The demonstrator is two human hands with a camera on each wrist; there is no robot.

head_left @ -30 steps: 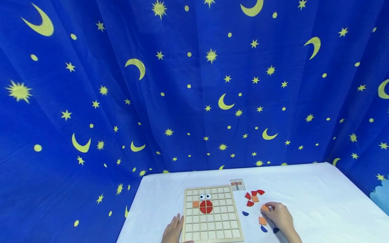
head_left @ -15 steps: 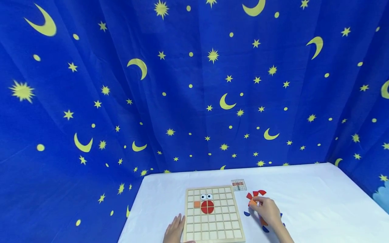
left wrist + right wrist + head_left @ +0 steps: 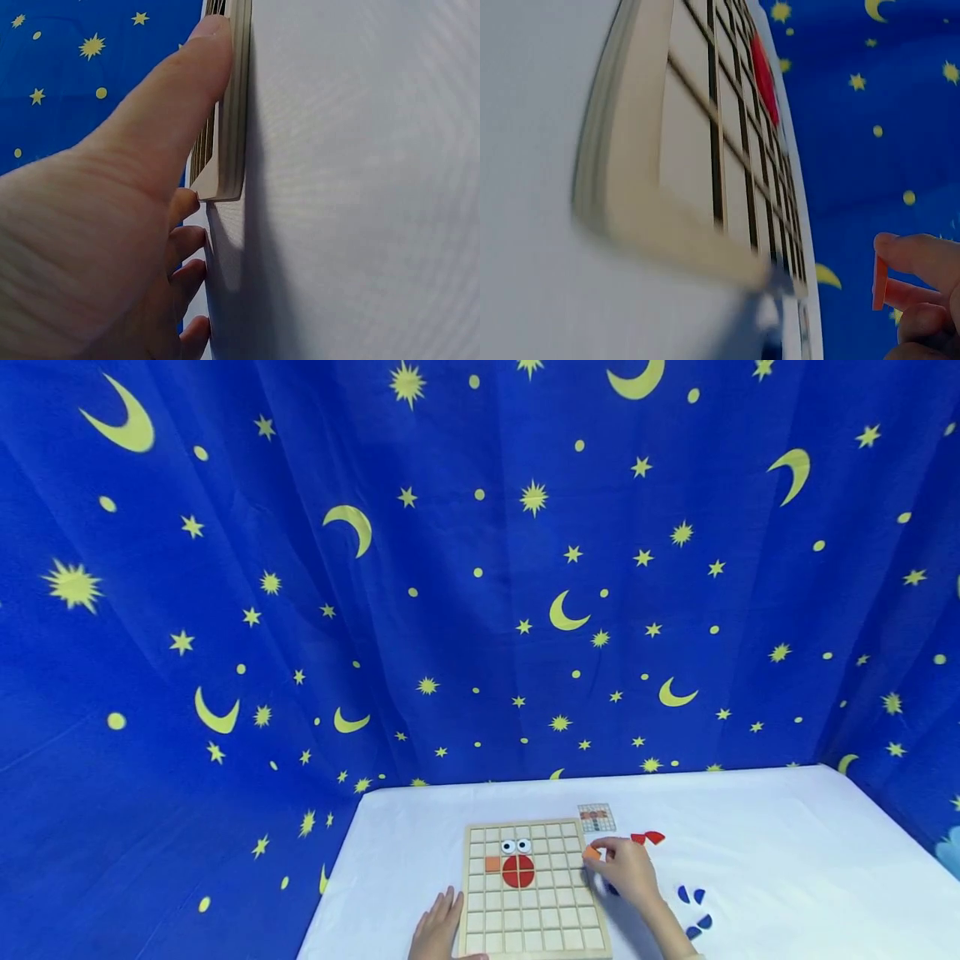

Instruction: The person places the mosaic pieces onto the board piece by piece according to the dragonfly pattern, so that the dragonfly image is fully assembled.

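My right hand point(image 3: 630, 870) pinches an orange square tile point(image 3: 592, 852) between thumb and fingers, at the right edge of the wooden grid board point(image 3: 605, 935). In the right wrist view that orange tile point(image 3: 880, 281) stands on edge in the pinch. My left hand point(image 3: 437, 927) rests at the board's lower left corner, fingers along its side. In the left wrist view the thumb point(image 3: 214, 52) lies on the board's near edge. On the board sit two eye pieces point(image 3: 507, 846), a circle of red quarter pieces point(image 3: 511, 863) and one orange square point(image 3: 492, 863).
A small pattern card point(image 3: 596, 817) lies beyond the board's upper right corner. Red pieces point(image 3: 655, 837) lie behind my right hand, and several dark blue pieces point(image 3: 683, 894) to its right. A blue curtain point(image 3: 480, 610) with moons and stars hangs behind the white table point(image 3: 780, 843).
My right hand has carried the orange tile leftward, from among the loose pieces to the board's right edge. The left hand stays at the board's corner.
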